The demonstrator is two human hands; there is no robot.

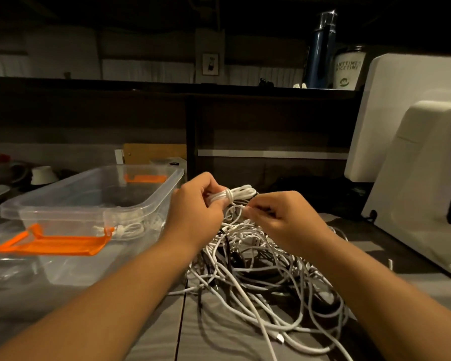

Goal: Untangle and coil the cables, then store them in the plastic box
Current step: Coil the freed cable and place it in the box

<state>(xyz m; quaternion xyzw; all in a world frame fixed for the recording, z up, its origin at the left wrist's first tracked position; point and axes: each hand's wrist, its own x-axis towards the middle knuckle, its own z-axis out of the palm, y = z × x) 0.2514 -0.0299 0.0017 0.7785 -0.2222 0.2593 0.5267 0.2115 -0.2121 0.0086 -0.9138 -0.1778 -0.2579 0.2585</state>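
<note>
Cable mess, dim room
Left hand (195, 204) grips the coil (238, 192), right hand (284, 217) pinches a white strand (232, 210); tangle (258, 272) underneath, box (63, 225) left, white stand (414, 165) right, grey table (219, 334).

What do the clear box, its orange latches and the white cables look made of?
Box: clear glossy plastic; a stored cable shows through its wall. Latches: opaque orange plastic, semi-matte. White cables: smooth flexible sheath, probably PVC or rubber; they bend in loose loops and take a tight coil.
</note>
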